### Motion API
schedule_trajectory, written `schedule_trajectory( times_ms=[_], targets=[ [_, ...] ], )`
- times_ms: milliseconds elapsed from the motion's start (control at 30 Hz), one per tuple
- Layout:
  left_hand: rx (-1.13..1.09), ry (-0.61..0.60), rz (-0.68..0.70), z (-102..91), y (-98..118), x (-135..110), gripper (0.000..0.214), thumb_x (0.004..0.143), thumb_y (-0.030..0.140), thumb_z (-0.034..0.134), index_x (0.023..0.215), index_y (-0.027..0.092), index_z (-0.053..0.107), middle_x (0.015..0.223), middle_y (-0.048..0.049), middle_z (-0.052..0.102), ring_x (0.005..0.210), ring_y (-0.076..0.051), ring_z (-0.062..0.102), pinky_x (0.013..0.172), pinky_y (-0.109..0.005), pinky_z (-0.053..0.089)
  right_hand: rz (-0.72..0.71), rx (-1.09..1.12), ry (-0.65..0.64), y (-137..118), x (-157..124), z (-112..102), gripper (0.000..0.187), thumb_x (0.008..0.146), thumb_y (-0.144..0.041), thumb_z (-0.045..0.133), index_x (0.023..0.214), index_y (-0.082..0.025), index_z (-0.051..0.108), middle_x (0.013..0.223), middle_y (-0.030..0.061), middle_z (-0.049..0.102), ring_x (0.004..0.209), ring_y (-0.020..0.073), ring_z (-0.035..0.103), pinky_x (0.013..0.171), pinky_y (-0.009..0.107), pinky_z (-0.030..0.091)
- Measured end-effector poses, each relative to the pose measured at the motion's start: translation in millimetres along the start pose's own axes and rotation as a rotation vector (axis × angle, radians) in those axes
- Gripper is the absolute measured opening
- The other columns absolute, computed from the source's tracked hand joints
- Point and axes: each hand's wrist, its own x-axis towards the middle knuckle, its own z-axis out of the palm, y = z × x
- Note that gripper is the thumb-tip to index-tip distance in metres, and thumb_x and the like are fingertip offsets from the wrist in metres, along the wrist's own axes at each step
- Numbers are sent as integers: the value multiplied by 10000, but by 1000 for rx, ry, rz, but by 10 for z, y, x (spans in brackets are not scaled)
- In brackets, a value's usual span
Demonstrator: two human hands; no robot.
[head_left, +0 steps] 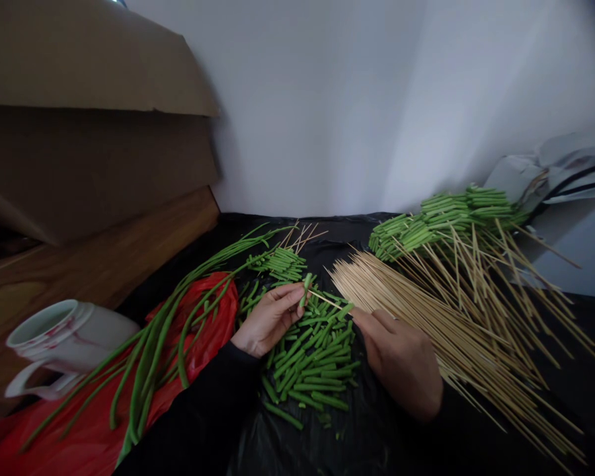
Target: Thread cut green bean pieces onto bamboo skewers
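My left hand (268,318) pinches a short cut piece of green bean (306,289) above a pile of cut bean pieces (312,360). My right hand (401,360) is closed on a thin bamboo skewer (327,301) whose tip points left toward that piece, with another bean piece threaded on it near my fingers. Both hands hover over the black plastic sheet (327,443) that covers the table.
Long whole green beans (153,344) lie on a red plastic bag (198,344) at the left, beside a white ceramic jug (59,344). Loose bamboo skewers (456,330) fan out at the right. Skewered beans (441,218) are stacked at the back right; cardboard boxes (89,119) stand at the left.
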Motion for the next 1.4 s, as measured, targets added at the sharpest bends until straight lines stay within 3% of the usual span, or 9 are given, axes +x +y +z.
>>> schedule_trajectory(
  times_ms=[500, 1000, 1400],
  targets=[
    [17, 30, -1, 18, 23, -26, 189, 627, 155, 829, 786, 125, 732, 686, -11, 649, 639, -80, 572, 611, -186, 472, -3, 38, 4, -3, -10, 10, 273, 934, -171, 421, 1073, -203, 653, 694, -3, 595, 579, 111, 536, 552, 272, 293],
    [54, -57, -60, 30, -17, -44, 132, 683, 183, 797, 739, 117, 697, 664, -11, 603, 641, -85, 551, 627, -201, 459, 24, 173, -34, -27, -41, 38, 289, 923, -116, 399, 1083, -171, 633, 723, 12, 610, 645, 128, 578, 609, 248, 371],
    [57, -55, -74, 44, -42, -51, 136, 678, 179, 799, 704, 113, 682, 653, -5, 596, 640, -84, 549, 625, -195, 456, 100, 324, -69, -61, -63, 68, 283, 887, -65, 406, 1009, -180, 633, 864, 42, 679, 825, 149, 645, 762, 241, 438]
  ],
)
